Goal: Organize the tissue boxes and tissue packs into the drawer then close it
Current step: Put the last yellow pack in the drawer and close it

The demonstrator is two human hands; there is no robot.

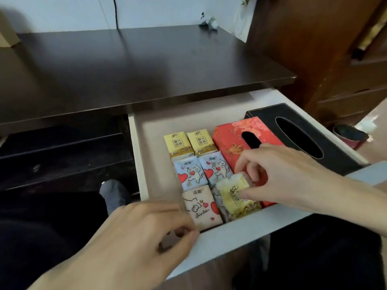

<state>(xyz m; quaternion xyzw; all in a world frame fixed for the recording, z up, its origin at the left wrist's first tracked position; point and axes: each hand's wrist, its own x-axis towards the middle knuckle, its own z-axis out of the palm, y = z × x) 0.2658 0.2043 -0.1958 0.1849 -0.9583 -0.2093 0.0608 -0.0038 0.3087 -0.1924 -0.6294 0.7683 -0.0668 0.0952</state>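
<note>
The white drawer (230, 239) stands pulled out under the dark desk. Inside, a black tissue box (303, 130) lies at the right, a red floral tissue box (230, 141) beside it. Left of them sit two yellow packs (189, 143), two blue heart packs (199, 171) and a pink heart pack (202, 208) in rows. My right hand (293, 176) pinches a yellow tissue pack (234, 193) tilted over the front row, above a partly hidden grey pack. My left hand (138, 233) hovers over the drawer's front left corner, fingers curled, holding nothing.
The dark desk top (136, 65) stretches above the drawer, with a small object (207, 23) at its back edge. Brown wooden furniture (335, 59) stands at the right. Open shelves (62, 147) lie left of the drawer. My knees sit below the drawer.
</note>
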